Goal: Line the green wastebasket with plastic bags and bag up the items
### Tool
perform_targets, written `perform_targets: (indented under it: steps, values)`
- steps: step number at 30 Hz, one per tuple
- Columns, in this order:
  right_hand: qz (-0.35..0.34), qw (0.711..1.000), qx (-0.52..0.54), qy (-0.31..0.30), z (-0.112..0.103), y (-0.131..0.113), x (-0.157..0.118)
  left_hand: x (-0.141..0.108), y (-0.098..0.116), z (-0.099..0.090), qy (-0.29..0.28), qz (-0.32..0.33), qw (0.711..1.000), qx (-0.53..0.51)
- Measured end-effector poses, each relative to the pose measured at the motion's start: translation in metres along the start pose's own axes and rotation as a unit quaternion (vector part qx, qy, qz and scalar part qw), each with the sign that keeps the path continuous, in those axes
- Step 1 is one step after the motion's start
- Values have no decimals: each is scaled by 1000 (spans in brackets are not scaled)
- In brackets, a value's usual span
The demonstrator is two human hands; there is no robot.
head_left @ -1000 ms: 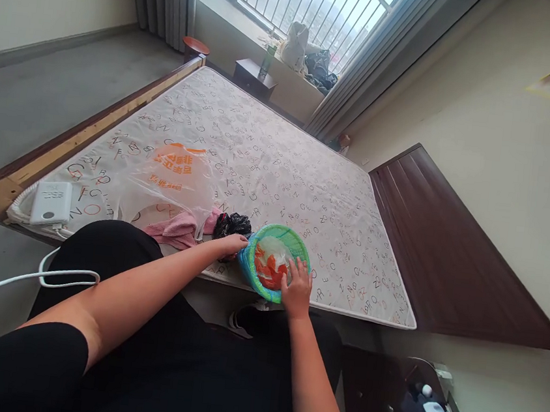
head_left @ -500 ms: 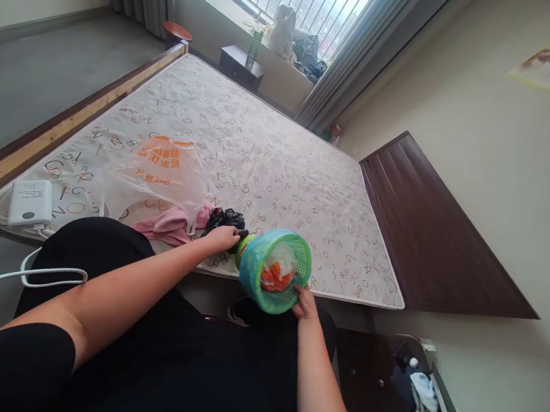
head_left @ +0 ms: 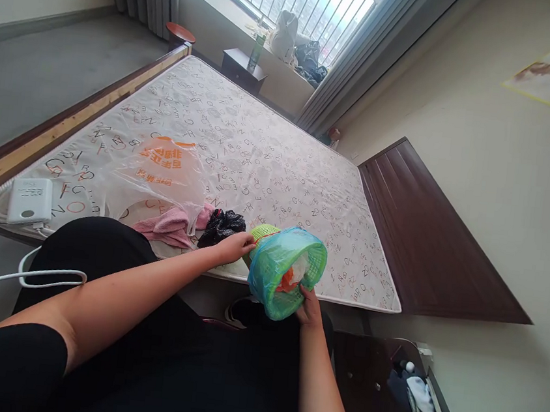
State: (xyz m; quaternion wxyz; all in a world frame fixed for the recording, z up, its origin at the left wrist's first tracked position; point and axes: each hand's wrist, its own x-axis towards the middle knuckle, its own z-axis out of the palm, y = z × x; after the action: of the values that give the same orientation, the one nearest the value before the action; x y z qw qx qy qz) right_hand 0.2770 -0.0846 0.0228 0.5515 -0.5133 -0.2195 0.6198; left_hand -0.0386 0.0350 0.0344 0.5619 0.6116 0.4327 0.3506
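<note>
A green mesh wastebasket (head_left: 319,258) is tipped toward me over my lap at the mattress edge. A translucent blue bin liner (head_left: 264,267) is folded over its outside, with a thin red string along the liner's edge. White and orange crumpled plastic (head_left: 292,276) lies inside. My right hand (head_left: 311,307) grips the lower right rim, thumb inside. At the basket's left side my left hand (head_left: 235,248) is closed, its fingertips pinching the liner's edge by the red string. Just behind that hand is a crumpled black plastic bag (head_left: 221,226).
On the patterned mattress (head_left: 283,174) lie a pink towel (head_left: 169,224), a clear bag with orange print (head_left: 161,168) and a white control box (head_left: 30,201) with a cable. A dark headboard (head_left: 428,242) rises to the right. A nightstand (head_left: 365,379) stands lower right.
The basket has shifted right and turned, its mouth now facing more to the right. My left hand has moved slightly right, from beside the black bag to the liner's edge.
</note>
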Motion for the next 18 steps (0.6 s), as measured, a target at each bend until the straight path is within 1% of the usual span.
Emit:
perform_targets:
  steps: [2, 4, 5, 7, 9, 11, 13, 15, 17, 18]
  values:
    - [-2, 1000, -6, 14, -2, 1, 2, 5, 1, 4, 29, -47, 994, -93]
    - [-11, 999, -10, 49, -4, 4, 7, 10, 4, 6, 44, -70, 987, -136]
    - [-21, 997, -11, 79, -4, 7, 10, 11, 7, 7, 45, -72, 986, -145]
    - [-49, 986, -18, 158, -1, 14, 17, 8, 13, 11, 37, -66, 986, -151]
    - [-75, 970, -26, 231, 7, 22, 22, -1, 21, 19, 19, -20, 993, -111]
    - [-91, 957, -39, 274, 22, 32, 24, -16, 30, 31, -19, 45, 998, -28]
    - [-101, 952, -51, 283, 41, 41, 26, -33, 37, 44, -70, 83, 993, 51]
    - [-106, 952, -57, 280, 61, 53, 25, -47, 44, 56, -113, 93, 984, 104]
    - [-118, 952, -90, 267, 77, 65, 21, -57, 50, 66, -145, 121, 967, 169]
    - [-127, 951, -119, 255, 82, 72, 16, -60, 52, 70, -165, 143, 953, 210]
